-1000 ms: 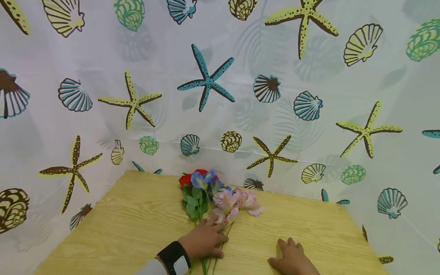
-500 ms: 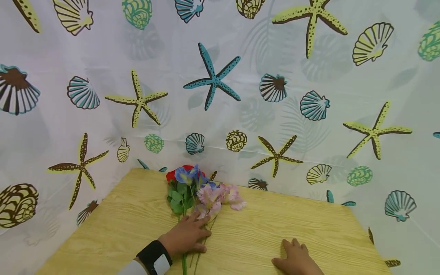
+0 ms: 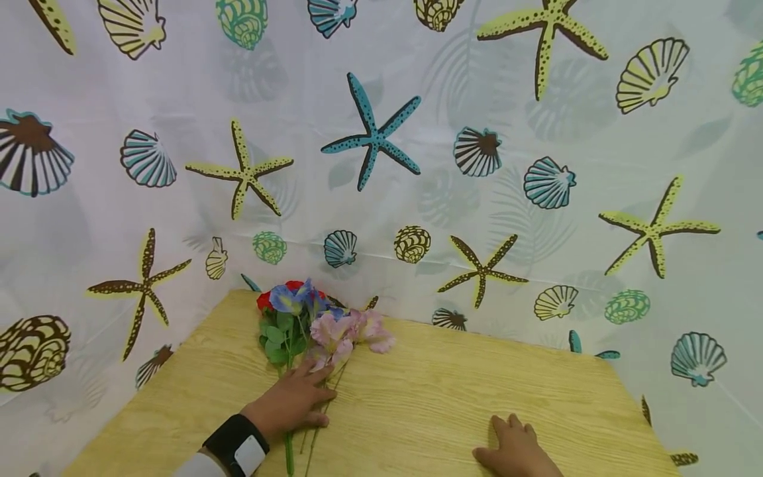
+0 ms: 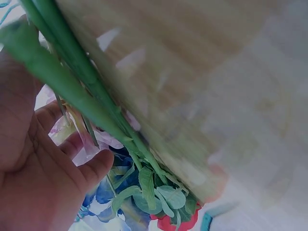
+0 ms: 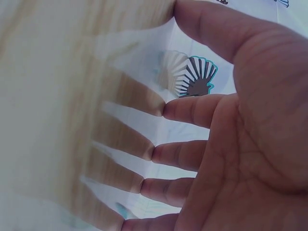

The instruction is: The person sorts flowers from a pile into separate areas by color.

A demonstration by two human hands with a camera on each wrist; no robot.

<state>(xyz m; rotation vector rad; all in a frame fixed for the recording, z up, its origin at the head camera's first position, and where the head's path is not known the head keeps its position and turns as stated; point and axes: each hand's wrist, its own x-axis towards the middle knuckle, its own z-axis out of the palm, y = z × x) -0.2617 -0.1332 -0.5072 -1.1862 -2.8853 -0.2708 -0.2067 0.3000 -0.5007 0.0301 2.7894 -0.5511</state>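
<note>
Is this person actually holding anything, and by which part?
Nothing looks gripped: the left hand lies over the flower stems, and the right hand only touches the table with its fingers.

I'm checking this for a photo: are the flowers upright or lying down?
Lying down: the flowers stretch along the tabletop, blooms near the far edge, stems running beneath the left hand.

desk (image 3: 429, 377): yellow wood-grain top, spreading either side of the pink flowers
pink flowers (image 3: 348, 331): lying near the far edge
blue flowers (image 3: 287, 298): left of the pink flowers, slightly behind
red flowers (image 3: 265, 301): farther left and behind
green leaves (image 3: 277, 338): left of the pink flowers
green stem (image 3: 289, 454): nearer than the pink flowers
right grip (image 3: 515, 450): fingertips on the desk, well right of the pink flowers
</note>
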